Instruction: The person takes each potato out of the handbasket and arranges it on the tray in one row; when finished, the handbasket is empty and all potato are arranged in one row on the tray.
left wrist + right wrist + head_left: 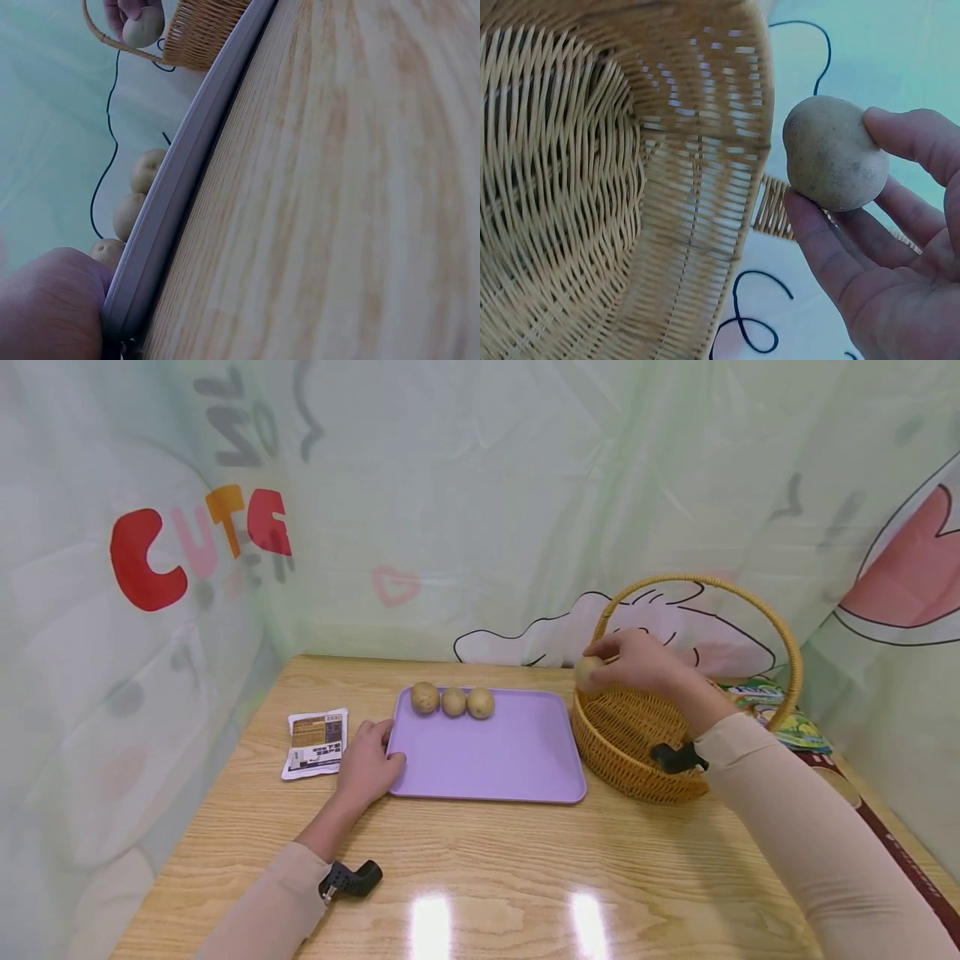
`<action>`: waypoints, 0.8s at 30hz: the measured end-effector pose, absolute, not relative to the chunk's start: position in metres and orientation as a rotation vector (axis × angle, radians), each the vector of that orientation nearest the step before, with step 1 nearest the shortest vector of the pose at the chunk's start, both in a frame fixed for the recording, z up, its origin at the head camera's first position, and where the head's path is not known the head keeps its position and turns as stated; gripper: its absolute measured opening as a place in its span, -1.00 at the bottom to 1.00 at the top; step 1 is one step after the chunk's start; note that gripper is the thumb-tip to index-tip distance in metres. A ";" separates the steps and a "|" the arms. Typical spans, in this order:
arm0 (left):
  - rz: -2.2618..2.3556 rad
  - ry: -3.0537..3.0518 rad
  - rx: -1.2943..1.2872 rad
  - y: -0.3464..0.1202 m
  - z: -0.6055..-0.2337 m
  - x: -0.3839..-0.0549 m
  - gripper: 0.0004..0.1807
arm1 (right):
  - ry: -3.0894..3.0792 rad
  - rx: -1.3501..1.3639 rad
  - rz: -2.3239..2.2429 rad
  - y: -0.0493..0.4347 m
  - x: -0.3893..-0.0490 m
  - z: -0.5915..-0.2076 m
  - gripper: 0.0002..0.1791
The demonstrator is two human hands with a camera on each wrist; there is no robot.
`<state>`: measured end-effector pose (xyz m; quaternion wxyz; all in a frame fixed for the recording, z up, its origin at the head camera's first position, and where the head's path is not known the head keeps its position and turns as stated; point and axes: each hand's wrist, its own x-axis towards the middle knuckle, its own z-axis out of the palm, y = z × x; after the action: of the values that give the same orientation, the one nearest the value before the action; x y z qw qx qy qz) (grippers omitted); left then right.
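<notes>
My right hand (636, 662) pinches a potato (832, 154) between thumb and fingers at the left rim of the wicker basket (633, 768). In the right wrist view the basket's woven bottom shows beside it. With its thumb over the rim, my left hand (366, 766) grips the left edge of a purple tray (487, 760). Three potatoes sit in a row along the tray's back edge, from its left corner: a left potato (424, 697), a middle potato (453, 702) and a right potato (481, 703).
A white and brown packet (317, 743) lies on the wooden table (480, 860) left of the tray. Green packages (802, 732) are behind the basket on the right. The basket's tall handle (780, 618) arches over it. A printed curtain (450, 510) hangs behind the table.
</notes>
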<state>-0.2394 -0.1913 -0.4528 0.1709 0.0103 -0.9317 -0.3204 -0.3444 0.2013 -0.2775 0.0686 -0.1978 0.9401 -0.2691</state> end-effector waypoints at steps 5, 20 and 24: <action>-0.898 -2.648 0.027 -0.190 -0.449 -0.237 -0.38 | 2.845 -0.638 -0.802 0.190 -0.348 -0.283 -0.49; -0.855 -2.649 0.018 -0.191 -0.453 -0.238 -0.40 | 2.796 -0.646 -0.884 0.140 -0.354 -0.305 -0.45; -0.858 -2.642 0.019 -0.190 -0.452 -0.238 -0.39 | 2.786 -0.659 -0.915 0.126 -0.353 -0.313 -0.47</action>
<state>-0.2375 -0.1905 -0.4517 0.1807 0.0066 -0.9355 -0.3036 -0.3531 0.1262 -0.3130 0.0679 -0.2187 0.9248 -0.3038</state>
